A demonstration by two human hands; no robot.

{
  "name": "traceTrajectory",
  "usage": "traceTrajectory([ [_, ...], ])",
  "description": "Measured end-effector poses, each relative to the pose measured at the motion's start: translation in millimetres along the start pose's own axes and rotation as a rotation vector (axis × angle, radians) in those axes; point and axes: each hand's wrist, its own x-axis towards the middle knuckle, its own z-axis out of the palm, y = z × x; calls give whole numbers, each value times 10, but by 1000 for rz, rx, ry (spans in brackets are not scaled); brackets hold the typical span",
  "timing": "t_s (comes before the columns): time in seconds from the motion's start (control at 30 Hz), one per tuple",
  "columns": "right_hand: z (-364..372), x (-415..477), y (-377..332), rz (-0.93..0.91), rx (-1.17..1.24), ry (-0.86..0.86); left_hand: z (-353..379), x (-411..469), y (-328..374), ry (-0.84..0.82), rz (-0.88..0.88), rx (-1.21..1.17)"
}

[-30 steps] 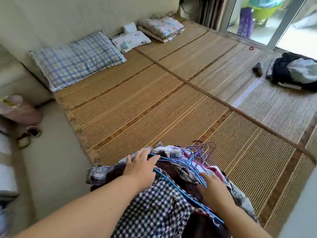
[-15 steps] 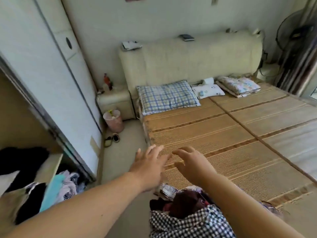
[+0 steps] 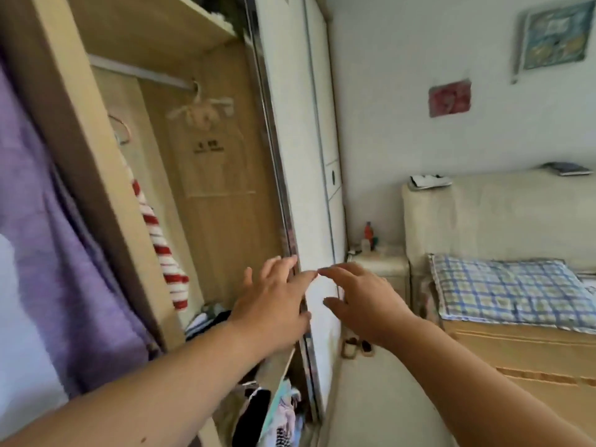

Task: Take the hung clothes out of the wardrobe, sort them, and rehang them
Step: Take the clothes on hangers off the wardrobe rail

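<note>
The open wardrobe (image 3: 206, 195) fills the left half of the view, with a metal rail (image 3: 138, 72) near the top. A red-and-white striped garment (image 3: 161, 246) hangs at its left side, and a clear garment bag on a bow-trimmed hanger (image 3: 206, 150) hangs further in. A purple cloth (image 3: 61, 253) hangs at the far left. My left hand (image 3: 274, 304) is raised, empty, fingers straight, in front of the wardrobe's door edge. My right hand (image 3: 361, 298) is beside it, fingers loosely extended, holding nothing.
A white sliding door (image 3: 303, 188) stands just behind my hands. Folded clothes (image 3: 277, 414) lie in the wardrobe's lower part. To the right are a bed with a checked pillow (image 3: 509, 291), a cream headboard (image 3: 483, 214), a nightstand (image 3: 380, 269) and slippers (image 3: 358, 346) on the floor.
A second ago both hands rested on a pile of clothes and hangers on the bed mat. They let go, and the view swung left to the wardrobe with both hands raised and empty.
</note>
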Motion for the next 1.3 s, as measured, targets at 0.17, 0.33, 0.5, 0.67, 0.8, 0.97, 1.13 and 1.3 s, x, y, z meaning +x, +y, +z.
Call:
traceTrajectory([
  [0.17, -22, 857, -540, -178, 69, 53, -429, 49, -617, 162, -114, 137],
  [0.33, -101, 1626, -969, -357, 195, 128, -944, 247, -1044, 263, -180, 382],
  [0.5, -159, 2339, -1183, -531, 277, 137, -1542, 501, -1255, 368, -307, 664],
  [0.67, -252, 2980, -1349, -683, 334, 132, -2176, 809, -1424, 465, -417, 891],
  [0.8, -317, 3454, -1625, -750, 417, 77, -2585, 915, -1507, 487, -539, 1011],
  [0.97, -252, 3913, -2089, -782, 515, 3, -2647, 1012, -1437, 453, -605, 1142],
  [1.13, -101, 4188, -2494, -750, 663, -108, -2592, 1084, -1433, 402, -708, 1217],
  [1.3, -4, 4415, -2774, -687, 601, -149, -2581, 1063, -1487, 398, -721, 1238],
])
